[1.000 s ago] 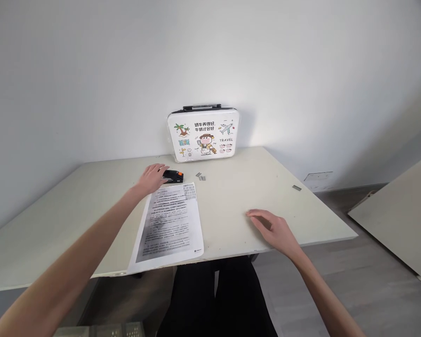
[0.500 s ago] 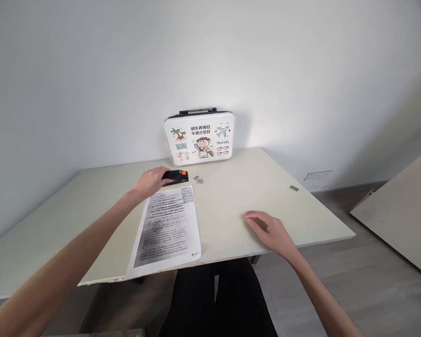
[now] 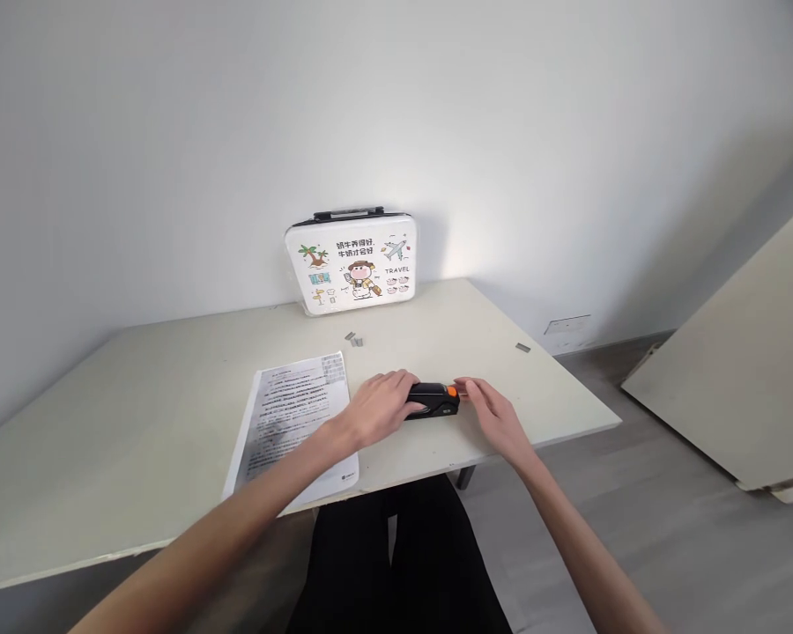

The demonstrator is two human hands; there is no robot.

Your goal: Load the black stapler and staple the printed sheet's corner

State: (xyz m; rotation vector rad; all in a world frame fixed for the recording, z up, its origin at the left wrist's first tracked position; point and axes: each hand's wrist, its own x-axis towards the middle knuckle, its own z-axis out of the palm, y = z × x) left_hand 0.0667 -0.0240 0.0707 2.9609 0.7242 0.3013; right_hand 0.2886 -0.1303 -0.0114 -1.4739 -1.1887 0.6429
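A black stapler (image 3: 433,399) with an orange end piece is over the right half of the table. From its left end, my left hand (image 3: 383,407) is wrapped round it. My right hand (image 3: 495,418) has its fingertips closed at the orange end; the exact contact is partly hidden. Left of the stapler lies a printed sheet of paper (image 3: 297,396), partly covered by my left forearm. Small strips of staples (image 3: 357,342) rest on the table beyond the sheet, and another staple strip (image 3: 522,348) lies near the right edge.
A white case (image 3: 353,264) with cartoon prints and a black handle stands against the wall at the back of the table (image 3: 172,370). A wall socket (image 3: 566,324) is to the right. Past a stretch of grey floor stands a pale panel (image 3: 727,379).
My left hand has brought the stapler from behind the sheet towards me and to the right. My right hand has met its orange end. The view has shifted slightly right.
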